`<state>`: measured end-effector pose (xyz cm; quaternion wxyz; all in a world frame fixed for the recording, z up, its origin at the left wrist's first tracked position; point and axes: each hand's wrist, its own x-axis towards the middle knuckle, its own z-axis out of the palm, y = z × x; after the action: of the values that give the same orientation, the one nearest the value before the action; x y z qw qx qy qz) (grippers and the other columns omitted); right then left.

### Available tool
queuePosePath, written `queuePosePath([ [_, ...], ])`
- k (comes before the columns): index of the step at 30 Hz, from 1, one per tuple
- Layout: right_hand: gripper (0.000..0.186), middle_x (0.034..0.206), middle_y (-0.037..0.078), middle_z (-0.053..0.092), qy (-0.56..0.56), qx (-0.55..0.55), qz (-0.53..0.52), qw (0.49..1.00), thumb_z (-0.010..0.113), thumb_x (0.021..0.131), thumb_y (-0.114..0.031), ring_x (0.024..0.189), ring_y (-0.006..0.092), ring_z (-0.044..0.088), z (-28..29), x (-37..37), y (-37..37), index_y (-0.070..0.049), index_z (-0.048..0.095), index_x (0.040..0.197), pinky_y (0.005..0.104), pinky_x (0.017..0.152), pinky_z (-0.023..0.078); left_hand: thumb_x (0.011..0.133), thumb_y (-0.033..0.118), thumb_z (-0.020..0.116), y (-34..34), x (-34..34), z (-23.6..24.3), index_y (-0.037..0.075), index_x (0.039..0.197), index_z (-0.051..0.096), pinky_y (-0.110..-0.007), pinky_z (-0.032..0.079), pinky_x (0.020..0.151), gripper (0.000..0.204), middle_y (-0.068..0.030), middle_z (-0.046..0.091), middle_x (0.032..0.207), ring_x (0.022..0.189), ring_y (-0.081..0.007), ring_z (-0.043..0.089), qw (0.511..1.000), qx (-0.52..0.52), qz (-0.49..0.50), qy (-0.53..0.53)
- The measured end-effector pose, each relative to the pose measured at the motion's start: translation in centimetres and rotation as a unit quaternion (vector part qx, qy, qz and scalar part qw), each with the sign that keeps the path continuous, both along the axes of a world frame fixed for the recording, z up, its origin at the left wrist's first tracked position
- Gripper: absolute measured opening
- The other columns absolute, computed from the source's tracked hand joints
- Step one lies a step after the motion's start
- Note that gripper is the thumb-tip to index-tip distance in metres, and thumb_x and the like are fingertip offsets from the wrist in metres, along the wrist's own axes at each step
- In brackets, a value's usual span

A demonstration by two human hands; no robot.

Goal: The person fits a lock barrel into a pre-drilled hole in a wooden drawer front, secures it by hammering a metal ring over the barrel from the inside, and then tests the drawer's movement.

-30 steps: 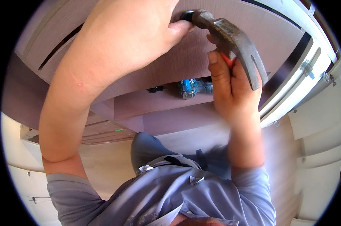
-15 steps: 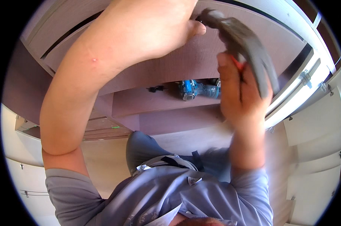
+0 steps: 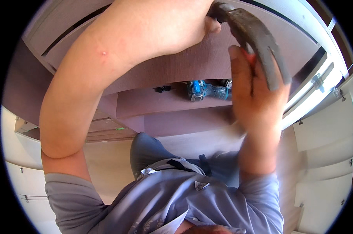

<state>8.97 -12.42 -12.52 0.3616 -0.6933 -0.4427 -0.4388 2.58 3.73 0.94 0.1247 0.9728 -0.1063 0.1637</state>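
A claw hammer (image 3: 254,33) with a dark, worn steel head and a bit of red at its handle is gripped in my right hand (image 3: 258,95). Its claws curve back over my knuckles. The striking end is up beside the thumb of my left hand (image 3: 194,25), at the top of the wood-grain cabinet panel (image 3: 176,68). My left fingers are bent, and most of them are hidden by the hand and the picture's edge. Something small and dark shows between the left thumb and the hammer face; its kind cannot be made out.
Below the panel, a blue cordless power tool (image 3: 198,90) lies on a cabinet shelf (image 3: 141,105), beside a small black piece (image 3: 163,89). White doors with metal hinges (image 3: 317,82) stand at the right. My knee (image 3: 145,150) is close to the cabinet's lower front.
My right hand and the hammer have shifted slightly right and up. My left hand has also moved a little right and up, still beside the hammer face.
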Motion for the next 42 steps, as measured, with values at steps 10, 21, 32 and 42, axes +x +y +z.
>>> queuePosePath([
  [10, 0.029, 0.113, 0.015, 0.072, -0.001, 0.067, 0.056, 0.996, 0.064, 0.099, -0.006, 0.075, 0.0154, 0.064, -1.0, 1.4, -0.6, 0.0, 0.063, 0.128, 0.0258, 0.065, 0.051, 0.085, 0.008, 0.078, -1.7, 0.5, -3.8, -0.001, 0.122, 0.056, -0.043, 0.054, 0.093, 0.044, -0.022, 0.07, 0.111, 0.109, -0.0393, 0.068, 0.974, 0.098, 0.034, -0.2],
  [21, 0.029, 0.122, 0.016, 0.071, 0.168, 0.196, 0.138, 0.956, 0.06, 0.105, -0.012, 0.061, 0.0034, 0.053, -7.5, 0.7, -3.6, -0.001, 0.06, 0.133, 0.0172, 0.05, 0.04, 0.077, -0.004, 0.077, -1.0, 3.8, -6.6, -0.004, 0.121, 0.057, -0.03, 0.051, 0.096, 0.048, -0.0097, 0.065, 0.113, 0.115, -0.0198, 0.066, 0.977, 0.009, -0.025, -0.213],
  [32, 0.037, 0.126, 0.014, 0.071, 0.158, 0.114, 0.168, 0.966, 0.065, 0.101, -0.006, 0.101, 0.0164, 0.066, -8.1, 1.4, -2.5, -0.002, 0.06, 0.137, 0.0273, 0.085, 0.053, 0.079, -0.006, 0.076, -1.1, 2.9, -3.9, -0.002, 0.122, 0.056, -0.026, 0.051, 0.09, 0.048, -0.0096, 0.069, 0.108, 0.104, -0.0125, 0.065, 0.989, -0.132, -0.001, -0.067],
  [42, 0.025, 0.101, 0.013, 0.073, 0.075, 0.096, 0.089, 0.988, 0.073, 0.095, -0.006, 0.079, 0.02, 0.068, -3.8, 1.7, 0.0, 0.0, 0.07, 0.119, 0.0296, 0.07, 0.054, 0.088, 0.0, 0.072, 3.0, 3.9, -2.4, -0.004, 0.123, 0.057, -0.026, 0.05, 0.084, 0.038, -0.0093, 0.072, 0.101, 0.094, -0.0106, 0.064, 0.988, -0.124, -0.093, 0.021],
])
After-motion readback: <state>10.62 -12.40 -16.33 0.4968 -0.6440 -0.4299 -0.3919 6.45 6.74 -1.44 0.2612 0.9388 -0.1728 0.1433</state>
